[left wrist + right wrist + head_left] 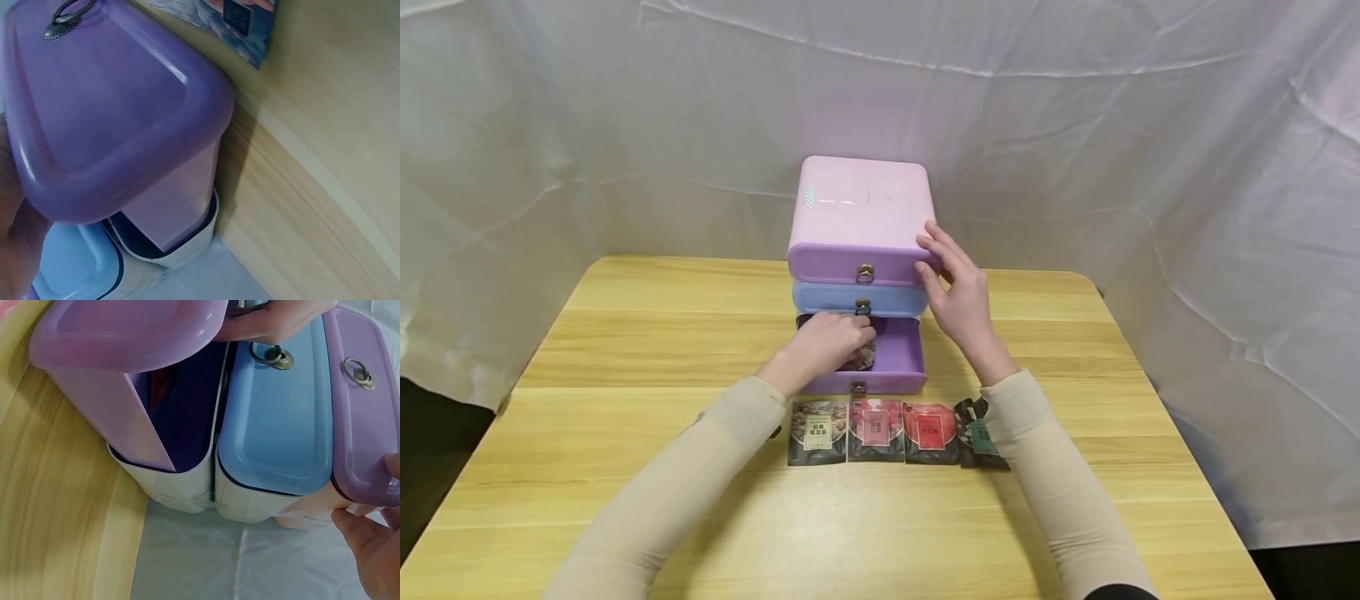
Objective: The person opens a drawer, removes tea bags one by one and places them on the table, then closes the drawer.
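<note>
A small cabinet holds three drawers: a pink top drawer, a blue middle drawer and a purple bottom drawer pulled open. My left hand reaches into the open drawer, its fingers curled over a dark snack packet. My right hand rests with straight fingers on the right corner of the pink drawer. In the right wrist view the fingertips touch that drawer's end. The left wrist view shows the purple drawer front from close up.
Several snack packets lie in a row on the wooden table, just in front of the open drawer and between my forearms. A white cloth backdrop surrounds the table on three sides.
</note>
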